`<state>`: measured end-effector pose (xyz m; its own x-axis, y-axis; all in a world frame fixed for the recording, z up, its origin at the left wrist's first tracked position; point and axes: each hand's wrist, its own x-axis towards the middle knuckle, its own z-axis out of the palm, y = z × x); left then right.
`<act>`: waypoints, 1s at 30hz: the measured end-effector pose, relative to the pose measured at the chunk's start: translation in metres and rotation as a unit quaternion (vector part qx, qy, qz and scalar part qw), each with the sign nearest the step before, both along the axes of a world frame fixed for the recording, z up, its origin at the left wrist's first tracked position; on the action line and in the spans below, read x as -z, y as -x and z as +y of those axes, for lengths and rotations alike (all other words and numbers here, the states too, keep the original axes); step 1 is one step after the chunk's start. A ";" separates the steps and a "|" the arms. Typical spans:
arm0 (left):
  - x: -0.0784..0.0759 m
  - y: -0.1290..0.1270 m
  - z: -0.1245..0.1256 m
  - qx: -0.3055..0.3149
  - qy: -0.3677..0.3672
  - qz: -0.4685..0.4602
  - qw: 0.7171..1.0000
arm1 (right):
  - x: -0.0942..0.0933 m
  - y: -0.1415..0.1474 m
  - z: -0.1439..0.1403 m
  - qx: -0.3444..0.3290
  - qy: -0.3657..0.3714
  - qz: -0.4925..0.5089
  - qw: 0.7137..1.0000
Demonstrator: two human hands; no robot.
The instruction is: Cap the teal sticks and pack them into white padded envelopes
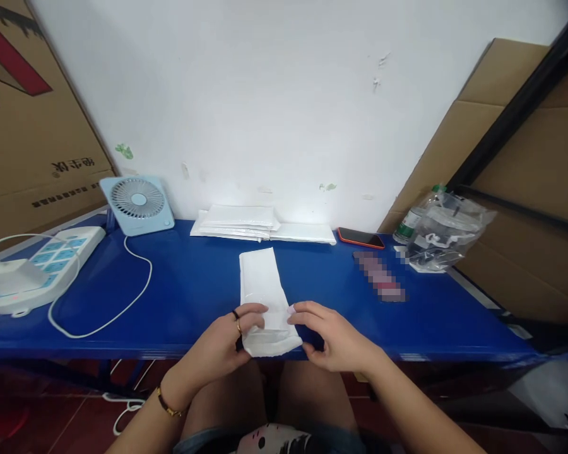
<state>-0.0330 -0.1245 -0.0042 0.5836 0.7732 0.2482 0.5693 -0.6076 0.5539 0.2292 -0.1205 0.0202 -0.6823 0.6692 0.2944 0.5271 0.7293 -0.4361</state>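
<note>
A long white paper packet [261, 277], like a padded envelope, lies on the blue table with its near end at the front edge. That near end looks folded or opened out toward me. My left hand [236, 334] grips its left side, fingers on top and thumb low at the edge. On the right side, my right hand [324, 334] pinches the edge, with fingertips on top and thumb by the near right corner. Whatever is inside the packet, if anything, is hidden.
Against the wall lies a stack of white packets [239, 219]. A light blue fan [138, 203] and white power strip [61, 265] stand left, with a cable across the table. To the right are a phone [360, 238], a blurred flat item [379, 276] and a clear plastic bag [442, 236] beside a bottle [407, 224].
</note>
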 end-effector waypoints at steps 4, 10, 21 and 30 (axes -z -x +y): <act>-0.004 0.000 -0.008 -0.043 0.024 -0.002 0.999 | 0.006 0.010 0.003 -0.015 0.012 0.014 1.000; 0.001 -0.016 -0.007 -0.162 -0.010 0.006 0.987 | 0.015 0.028 0.014 0.121 0.065 0.051 0.989; 0.001 -0.006 0.001 -0.051 -0.196 0.133 0.970 | 0.016 0.039 0.005 0.153 -0.080 0.041 0.984; -0.062 -0.045 0.047 -0.036 -0.267 -0.077 0.960 | -0.035 0.003 0.045 0.174 -0.200 0.057 0.963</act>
<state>0.0124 -0.0771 0.0582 0.4590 0.5488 0.6987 0.5565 -0.7906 0.2554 0.2259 -0.0754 0.0550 -0.3846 0.6694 0.6356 0.7350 0.6387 -0.2279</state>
